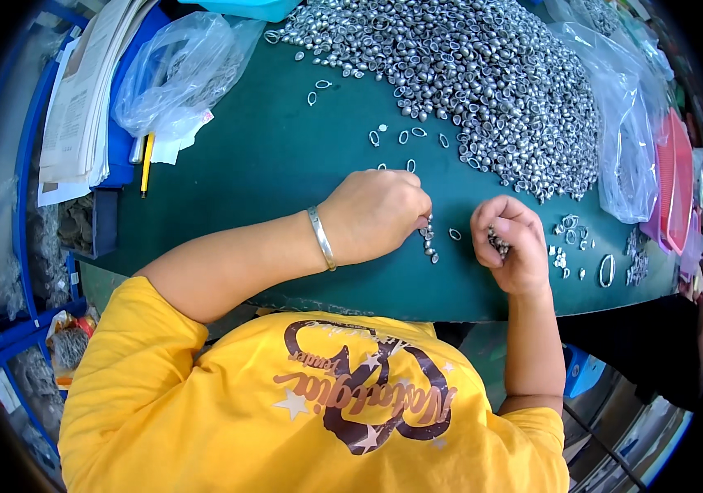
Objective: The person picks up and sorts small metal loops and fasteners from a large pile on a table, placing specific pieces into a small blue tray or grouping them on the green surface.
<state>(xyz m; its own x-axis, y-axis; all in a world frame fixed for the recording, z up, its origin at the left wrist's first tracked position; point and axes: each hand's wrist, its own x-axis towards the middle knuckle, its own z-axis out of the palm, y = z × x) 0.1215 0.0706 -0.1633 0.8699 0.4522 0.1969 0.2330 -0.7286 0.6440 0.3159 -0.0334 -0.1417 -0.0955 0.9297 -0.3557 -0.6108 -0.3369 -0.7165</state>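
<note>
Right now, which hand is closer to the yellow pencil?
Left. The left hand lies on the green table, across a bare stretch from the yellow pencil. The right hand is farther away, beyond the left one.

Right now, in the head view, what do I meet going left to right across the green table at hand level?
Stack of papers → yellow pencil → left hand → short string of metal pieces → right hand → loose metal rings → clear plastic bag → pink tray.

Workstation setting: dark green table point(269, 164) with curved front edge, evenly lit; blue metal shelving point(6, 329) along the left side holding bagged goods; stack of papers point(80, 90) at upper left; pink plastic trays point(676, 177) at right; grey floor point(614, 427) below.
</note>
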